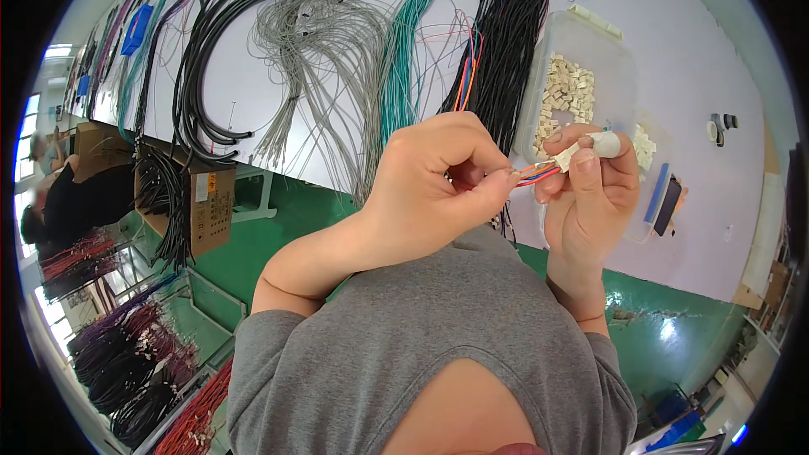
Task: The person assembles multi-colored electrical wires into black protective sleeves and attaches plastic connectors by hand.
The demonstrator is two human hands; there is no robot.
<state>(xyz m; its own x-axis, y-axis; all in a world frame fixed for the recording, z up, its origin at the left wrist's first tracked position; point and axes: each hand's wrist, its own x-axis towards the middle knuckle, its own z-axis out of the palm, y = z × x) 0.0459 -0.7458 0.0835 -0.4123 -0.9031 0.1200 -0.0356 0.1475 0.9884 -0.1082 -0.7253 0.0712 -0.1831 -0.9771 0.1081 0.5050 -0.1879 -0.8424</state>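
My left hand point(442, 181) is closed in a pinch on a small bunch of coloured wires point(539, 173), orange, blue and red among them. Their ends run right into a small cream plastic connector housing point(563, 157). Thumb and fingers of my right hand point(594, 194) grip that housing, and a white finger cot point(607, 145) covers one fingertip. How deep each wire sits in the housing is too small to tell. Just beyond both hands stands a clear plastic box point(625, 63) with many loose cream housings point(569, 88) in it.
Across the white table point(674, 50) lie bundles of black wires point(506, 50), teal wires point(404, 50) and grey wires point(337, 59), plus black cables point(190, 76). A dark flat device point(668, 206) lies at the right. A cardboard box point(212, 211) stands left, below the table edge; people are farther off.
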